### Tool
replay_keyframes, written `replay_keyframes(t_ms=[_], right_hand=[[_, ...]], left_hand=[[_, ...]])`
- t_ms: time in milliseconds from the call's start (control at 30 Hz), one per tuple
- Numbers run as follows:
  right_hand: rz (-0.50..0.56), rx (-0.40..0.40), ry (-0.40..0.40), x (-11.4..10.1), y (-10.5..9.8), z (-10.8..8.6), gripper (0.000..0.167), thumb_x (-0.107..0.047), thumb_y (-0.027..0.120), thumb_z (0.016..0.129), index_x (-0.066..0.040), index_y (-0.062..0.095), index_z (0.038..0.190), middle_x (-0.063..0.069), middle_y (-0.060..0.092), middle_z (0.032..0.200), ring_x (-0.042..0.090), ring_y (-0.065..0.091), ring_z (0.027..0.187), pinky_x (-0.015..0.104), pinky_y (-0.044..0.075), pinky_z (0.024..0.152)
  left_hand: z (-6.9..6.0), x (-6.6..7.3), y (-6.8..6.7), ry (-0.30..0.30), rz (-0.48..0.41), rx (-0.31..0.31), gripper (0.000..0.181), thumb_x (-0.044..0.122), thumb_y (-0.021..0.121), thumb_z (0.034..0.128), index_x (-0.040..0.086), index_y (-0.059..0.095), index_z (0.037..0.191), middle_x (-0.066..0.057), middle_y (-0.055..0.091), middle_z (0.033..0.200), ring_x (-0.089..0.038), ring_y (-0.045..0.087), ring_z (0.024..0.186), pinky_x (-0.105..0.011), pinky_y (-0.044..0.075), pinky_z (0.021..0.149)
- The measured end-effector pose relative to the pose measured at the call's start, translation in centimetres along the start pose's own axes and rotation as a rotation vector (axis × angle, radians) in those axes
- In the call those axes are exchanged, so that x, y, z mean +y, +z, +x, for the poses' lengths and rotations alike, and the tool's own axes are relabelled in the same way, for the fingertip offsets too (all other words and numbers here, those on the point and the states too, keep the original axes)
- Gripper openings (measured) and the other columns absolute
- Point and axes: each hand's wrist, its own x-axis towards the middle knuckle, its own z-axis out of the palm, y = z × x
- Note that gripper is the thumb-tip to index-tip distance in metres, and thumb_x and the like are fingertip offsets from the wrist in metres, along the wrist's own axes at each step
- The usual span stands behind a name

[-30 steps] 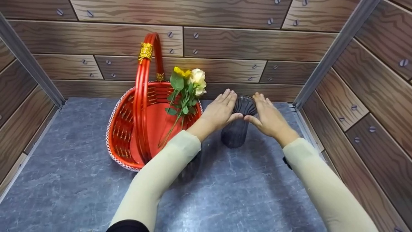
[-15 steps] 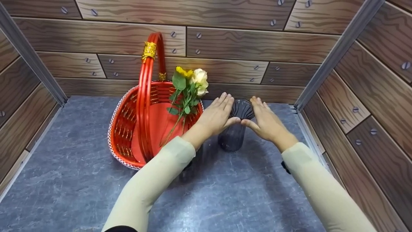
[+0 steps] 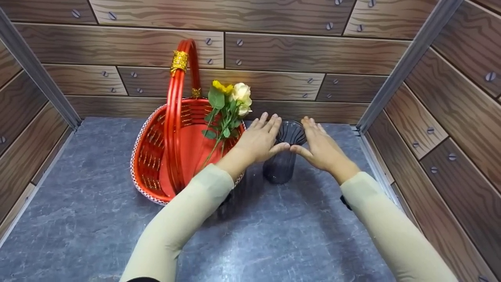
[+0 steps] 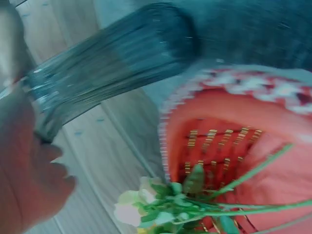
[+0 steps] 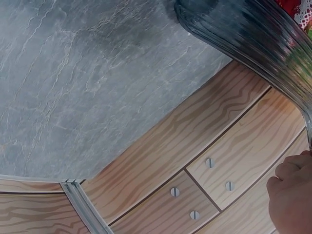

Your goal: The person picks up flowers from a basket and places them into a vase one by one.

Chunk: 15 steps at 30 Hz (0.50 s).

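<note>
A dark see-through vase [image 3: 281, 168] with a ribbed, flared mouth stands upright on the grey surface, right of a red basket [image 3: 135, 156]. My left hand [image 3: 256, 140] lies along the left of its rim and my right hand [image 3: 323, 148] along the right. The fingers of both hands are straight, and the thumbs nearly meet at the near side of the rim. In the left wrist view the vase [image 4: 117, 63] blurs near the left hand [image 4: 29, 180]; the right wrist view shows the vase [image 5: 243, 39] above the right hand [image 5: 292, 192].
A yellow flower [image 3: 222, 87] and a cream rose [image 3: 240, 94] lean over the basket's right rim, their stems inside. The basket's tall handle [image 3: 172, 117] arches above it. Wood-patterned walls [image 3: 289, 51] close off the back and sides.
The vase and both hands have shifted slightly left, closer to the basket, and a little towards me. The hands keep their flat pose at the rim. Basket and flowers stay put.
</note>
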Motion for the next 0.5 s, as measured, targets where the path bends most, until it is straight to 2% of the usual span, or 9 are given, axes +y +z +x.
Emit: replay_keyframes(t_ms=[100, 300, 500], right_hand=[[0.009, -0.004, 0.002, 0.1, 0.0, 0.1, 0.099, -0.065, 0.045, 0.096, 0.007, 0.014, 0.156, 0.026, 0.018, 0.163, 0.040, 0.015, 0.152, 0.051, 0.013, 0.124], [0.032, -0.005, 0.014, 0.3, 0.0, -0.1, 0.099, -0.065, 0.047, 0.095, 0.007, 0.015, 0.156, 0.026, 0.018, 0.163, 0.040, 0.014, 0.152, 0.051, 0.012, 0.124], [0.027, 0.013, -0.019, 0.4, 0.1, 0.1, 0.099, -0.062, 0.050, 0.096, 0.008, 0.015, 0.156, 0.028, 0.019, 0.161, 0.042, 0.015, 0.151, 0.051, 0.012, 0.124]], left_hand=[[-0.4, -0.1, -2.0, -0.023, 0.010, -0.008, 0.089, 0.069, 0.027, 0.0987, 0.013, -0.001, 0.161, -0.009, 0.004, 0.168, -0.033, 0.002, 0.154, -0.047, 0.009, 0.125], [-1.5, 0.2, -6.9, 0.017, 0.027, 0.097, 0.088, 0.067, 0.030, 0.0997, 0.012, 0.000, 0.161, -0.009, 0.004, 0.168, -0.032, 0.004, 0.155, -0.049, 0.009, 0.125], [-3.9, 0.0, -11.9, 0.009, 0.073, 0.162, 0.091, 0.073, 0.024, 0.0967, 0.014, -0.001, 0.161, -0.008, 0.000, 0.168, -0.032, 0.001, 0.154, -0.049, 0.007, 0.124]])
